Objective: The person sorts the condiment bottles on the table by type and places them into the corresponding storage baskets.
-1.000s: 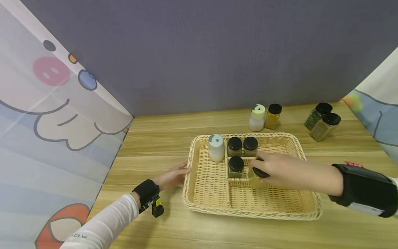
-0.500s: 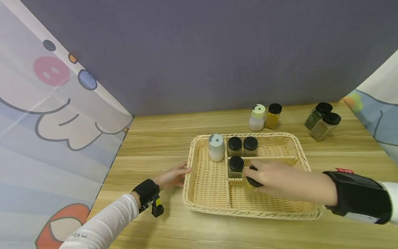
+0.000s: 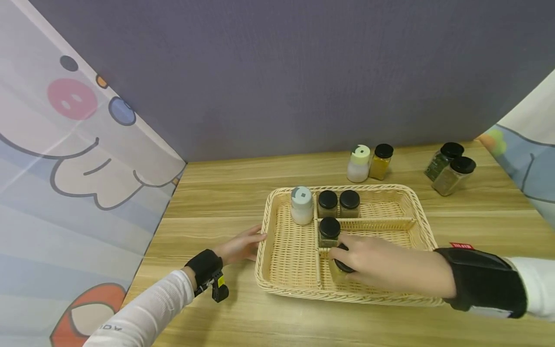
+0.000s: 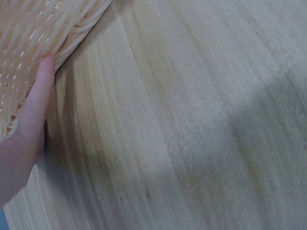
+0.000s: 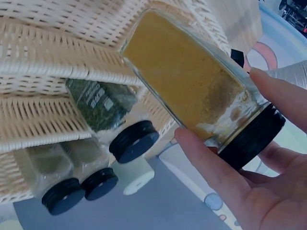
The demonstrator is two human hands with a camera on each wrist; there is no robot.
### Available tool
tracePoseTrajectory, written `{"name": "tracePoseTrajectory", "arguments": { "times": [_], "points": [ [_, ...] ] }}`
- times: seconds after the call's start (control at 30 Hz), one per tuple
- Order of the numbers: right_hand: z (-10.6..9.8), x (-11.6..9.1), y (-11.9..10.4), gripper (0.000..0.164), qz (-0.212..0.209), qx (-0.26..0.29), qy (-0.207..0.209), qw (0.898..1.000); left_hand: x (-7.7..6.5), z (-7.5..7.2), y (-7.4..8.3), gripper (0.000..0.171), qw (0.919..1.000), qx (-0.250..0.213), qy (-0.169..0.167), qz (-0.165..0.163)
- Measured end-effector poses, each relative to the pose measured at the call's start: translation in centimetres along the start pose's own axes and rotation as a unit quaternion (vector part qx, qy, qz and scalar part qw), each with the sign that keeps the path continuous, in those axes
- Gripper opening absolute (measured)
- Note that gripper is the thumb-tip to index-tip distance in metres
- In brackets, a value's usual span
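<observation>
In the head view my right hand pinches a spice jar of yellow powder with a black lid, just above the front compartment of a wicker basket. The right wrist view shows thumb and fingers around the jar's lid end. My left hand rests against the basket's left side, its thumb straight along the weave. A jar of green herbs stands in the middle compartment, close to my right fingertips. Two more black-lidded jars occupy the back one. A white bottle stands in the left compartment.
Behind the basket, a white bottle with a pale yellow lid stands beside a jar of yellow spice. Farther right are a green-herb jar and a brownish jar. A grey panel borders the table's back.
My right hand has moved the yellow spice jar leftward and toward the front, from the middle divider to the left end of the front compartment. The left hand and basket have stayed put.
</observation>
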State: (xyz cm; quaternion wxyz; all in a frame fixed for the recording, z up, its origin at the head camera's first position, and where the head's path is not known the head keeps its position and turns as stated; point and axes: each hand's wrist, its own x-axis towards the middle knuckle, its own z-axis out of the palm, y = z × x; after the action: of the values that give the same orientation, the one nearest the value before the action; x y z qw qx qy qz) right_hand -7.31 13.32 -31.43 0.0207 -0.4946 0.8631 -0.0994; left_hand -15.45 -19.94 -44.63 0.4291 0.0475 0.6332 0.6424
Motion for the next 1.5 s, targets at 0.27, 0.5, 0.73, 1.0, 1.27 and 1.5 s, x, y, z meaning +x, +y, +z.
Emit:
{"name": "tracePoseTrajectory", "arguments": {
  "times": [0.27,0.5,0.73,1.0,1.27,1.5],
  "points": [
    [1.2,0.4,-0.4,0.038,0.018,0.015,-0.011,1.0,0.0,0.0,0.0,0.057,1.0,-0.004,0.004,0.001],
    [2.4,0.6,-0.5,0.04,0.026,0.027,-0.007,0.999,0.0,0.0,-0.1,0.055,1.0,-0.006,0.0,0.003],
    [3.2,0.7,-0.4,0.043,0.049,0.043,-0.012,0.998,0.1,-0.1,-0.2,0.054,1.0,-0.007,-0.005,0.004],
    [3.7,1.0,-0.5,0.043,0.067,0.056,-0.017,0.996,0.1,-0.1,-0.3,0.054,0.9999,-0.007,-0.012,0.008],
    [4.3,1.5,-0.4,0.043,0.063,0.033,-0.005,0.997,0.1,-0.1,-0.2,0.056,0.9999,-0.008,-0.007,0.008],
    [4.9,1.7,-0.6,0.045,0.074,0.042,-0.028,0.996,0.0,0.1,-0.2,0.06,1.0,0.0,0.002,0.002]
  ]
}}
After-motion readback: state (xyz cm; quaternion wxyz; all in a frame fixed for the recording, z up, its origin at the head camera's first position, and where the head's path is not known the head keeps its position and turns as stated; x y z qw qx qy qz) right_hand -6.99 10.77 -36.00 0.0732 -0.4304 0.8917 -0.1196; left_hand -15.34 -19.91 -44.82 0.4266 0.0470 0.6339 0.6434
